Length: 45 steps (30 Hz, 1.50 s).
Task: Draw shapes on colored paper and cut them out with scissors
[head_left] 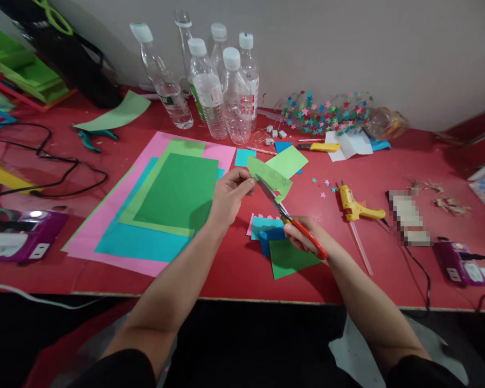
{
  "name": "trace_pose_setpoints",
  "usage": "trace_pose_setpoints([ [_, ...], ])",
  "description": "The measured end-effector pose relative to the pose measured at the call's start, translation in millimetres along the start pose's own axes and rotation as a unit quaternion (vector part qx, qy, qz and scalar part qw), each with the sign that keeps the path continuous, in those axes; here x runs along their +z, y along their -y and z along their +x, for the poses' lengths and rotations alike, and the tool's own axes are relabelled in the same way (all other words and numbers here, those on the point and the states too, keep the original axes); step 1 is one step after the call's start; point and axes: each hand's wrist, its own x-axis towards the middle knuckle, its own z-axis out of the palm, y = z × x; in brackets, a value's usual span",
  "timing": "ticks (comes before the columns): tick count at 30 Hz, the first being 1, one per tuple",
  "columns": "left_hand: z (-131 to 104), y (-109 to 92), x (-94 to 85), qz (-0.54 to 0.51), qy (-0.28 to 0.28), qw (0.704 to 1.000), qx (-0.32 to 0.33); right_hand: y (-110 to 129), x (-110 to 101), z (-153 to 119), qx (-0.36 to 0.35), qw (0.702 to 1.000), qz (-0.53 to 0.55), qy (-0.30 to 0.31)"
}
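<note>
My left hand [233, 195] pinches the left end of a light green paper strip [269, 175] with faint star outlines drawn on it. In my right hand [305, 233] are scissors with red handles [310, 237], their blades pointing up and left across the strip, close to my left fingertips. Beneath and beside my right hand lie small pieces of blue paper [269, 226] and a dark green sheet [291, 261]. Another light green piece [289, 161] rests just behind the strip.
Stacked coloured sheets [178, 188] lie to the left. Several plastic bottles [210, 99] stand at the back, beside a star-filled bottle [327, 113] on its side. A yellow glue gun [358, 207] and a purple power strip [456, 264] are at the right.
</note>
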Motion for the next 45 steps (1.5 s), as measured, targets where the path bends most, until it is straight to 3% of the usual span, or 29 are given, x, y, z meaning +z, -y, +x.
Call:
trace_pose_setpoints([
  [16, 3.3, -6.1, -2.7, 0.002, 0.032, 0.998, -0.051, 3.7, -4.5, -1.7, 0.005, 1.0, -0.012, -0.007],
  [35, 3.6, -5.6, -3.1, -0.004, 0.021, 0.998, -0.06, 7.3, -3.1, -2.8, 0.019, 0.999, -0.023, -0.013],
  [45, 4.2, -1.2, -5.2, -0.012, 0.032, 0.998, -0.053, -2.1, -3.8, 0.6, 0.005, 1.0, 0.004, -0.001],
])
